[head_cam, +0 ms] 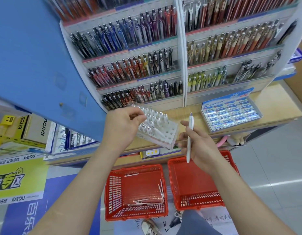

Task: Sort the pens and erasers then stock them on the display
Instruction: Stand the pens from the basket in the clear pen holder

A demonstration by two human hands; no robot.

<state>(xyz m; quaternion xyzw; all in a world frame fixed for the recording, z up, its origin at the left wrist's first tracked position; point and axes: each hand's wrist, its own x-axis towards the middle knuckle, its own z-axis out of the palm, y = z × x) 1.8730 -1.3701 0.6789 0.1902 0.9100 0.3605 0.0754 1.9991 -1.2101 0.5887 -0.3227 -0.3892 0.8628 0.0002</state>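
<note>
Clear rack, part-filled with white pens, is pinched by left hand above the wooden shelf. One white pen is gripped upright by right hand. Erasers sit boxed on shelf; loose pens lie in left basket.

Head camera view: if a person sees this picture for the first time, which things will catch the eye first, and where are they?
At centre, the left hand holds a clear pen holder partly filled with white pens, while the right hand grips one white pen beside it. Below stand two red baskets: the left basket holds a few white pens, the right basket looks empty. Behind, the pen display fills the wall.
</note>
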